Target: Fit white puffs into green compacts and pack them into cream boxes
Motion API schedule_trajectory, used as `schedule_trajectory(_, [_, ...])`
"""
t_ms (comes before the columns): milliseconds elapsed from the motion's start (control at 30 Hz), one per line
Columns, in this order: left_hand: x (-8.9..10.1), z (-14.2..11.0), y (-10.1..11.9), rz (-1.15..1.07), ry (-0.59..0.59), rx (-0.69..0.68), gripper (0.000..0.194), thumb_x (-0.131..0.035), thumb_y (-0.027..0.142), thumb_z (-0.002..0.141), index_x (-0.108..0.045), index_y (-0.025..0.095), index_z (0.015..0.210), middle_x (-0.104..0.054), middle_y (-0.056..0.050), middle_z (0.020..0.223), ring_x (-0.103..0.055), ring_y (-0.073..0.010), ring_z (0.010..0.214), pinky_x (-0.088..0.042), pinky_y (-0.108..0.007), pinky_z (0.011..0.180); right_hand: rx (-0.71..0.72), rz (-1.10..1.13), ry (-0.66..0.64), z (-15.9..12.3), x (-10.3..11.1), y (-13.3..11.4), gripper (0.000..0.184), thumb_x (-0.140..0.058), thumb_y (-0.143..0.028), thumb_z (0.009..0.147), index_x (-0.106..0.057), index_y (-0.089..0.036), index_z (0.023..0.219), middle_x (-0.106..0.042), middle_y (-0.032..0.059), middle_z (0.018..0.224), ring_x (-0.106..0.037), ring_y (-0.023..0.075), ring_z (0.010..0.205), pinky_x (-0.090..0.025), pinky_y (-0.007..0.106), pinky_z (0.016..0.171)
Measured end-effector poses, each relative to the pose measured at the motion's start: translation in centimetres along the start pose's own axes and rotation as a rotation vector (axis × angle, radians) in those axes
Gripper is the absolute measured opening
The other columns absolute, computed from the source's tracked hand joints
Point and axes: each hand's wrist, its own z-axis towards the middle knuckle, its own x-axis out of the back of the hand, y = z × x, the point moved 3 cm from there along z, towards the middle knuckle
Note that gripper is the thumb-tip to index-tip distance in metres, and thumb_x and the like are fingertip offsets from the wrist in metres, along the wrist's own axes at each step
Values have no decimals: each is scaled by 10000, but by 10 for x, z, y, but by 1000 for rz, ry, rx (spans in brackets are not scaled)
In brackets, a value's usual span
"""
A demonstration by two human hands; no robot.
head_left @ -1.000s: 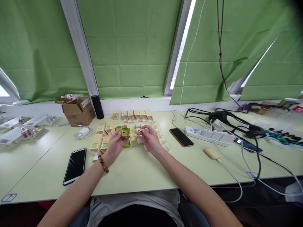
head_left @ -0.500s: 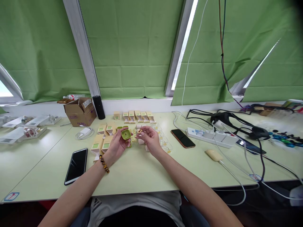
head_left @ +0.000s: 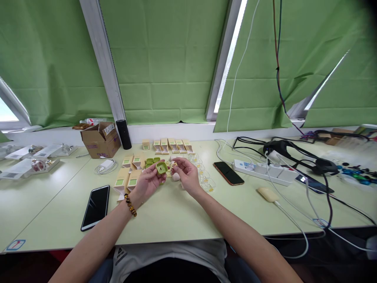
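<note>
Between the thumb and fingers of my left hand [head_left: 147,184] is a small green square case [head_left: 161,168], its hollow side tilted up toward me. My right hand [head_left: 187,175] pinches a small yellowish piece [head_left: 173,163] just right of the case, the two apart; its exact kind is too small to make out. More green cases [head_left: 151,161] lie on the table behind my left hand. Small clear plastic pieces with yellow bits [head_left: 208,184] are spread to the right of my right hand. Cream cartons with green windows [head_left: 134,179] stand left of my left hand.
Several cream cartons [head_left: 172,146] line the back. A white-framed phone [head_left: 96,207] lies left, another phone [head_left: 228,173] right. Farther right are a power strip [head_left: 263,171], loose cables and a black headset [head_left: 294,155]. A cardboard box [head_left: 100,142] and black cylinder [head_left: 123,134] stand at the back left.
My left hand has moved slightly right with the green case, which is now tilted more. The right hand still pinches the small piece, almost in the same place.
</note>
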Motion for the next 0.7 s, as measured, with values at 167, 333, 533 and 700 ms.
schedule_trajectory(167, [-1,0,-3,51,14,17,531,-767,222,902,-625,148,1409,-702,-107,1007,-653,-166,808,-499,-320,756,102,-149,-20,-5,-1,-5,138,-758,-328,897,-784,-250,1007,-747,44,927,-716,196,826,-601,346,785])
schedule_trajectory(333, [-2,0,-5,89,14,7,468,-803,251,884,-678,129,1319,-696,-100,984,-640,-154,796,-498,-301,759,408,-471,-115,-11,-3,-9,122,-663,-254,964,-771,-272,1018,-746,68,974,-674,228,875,-568,392,803])
schedule_trajectory(533, [-5,-1,-7,112,-34,7,404,-803,260,892,-722,118,1261,-691,-106,1000,-626,-149,810,-495,-302,789,570,-715,-133,-12,-3,-3,145,-595,-231,1000,-728,-259,1050,-697,89,957,-639,242,872,-522,396,767])
schedule_trajectory(700, [-7,-2,-7,138,-58,14,401,-803,263,894,-736,129,1266,-706,-120,1034,-630,-167,845,-490,-317,805,642,-834,-125,-12,-3,-2,134,-573,-236,1021,-707,-234,1014,-665,68,854,-596,225,806,-453,369,713])
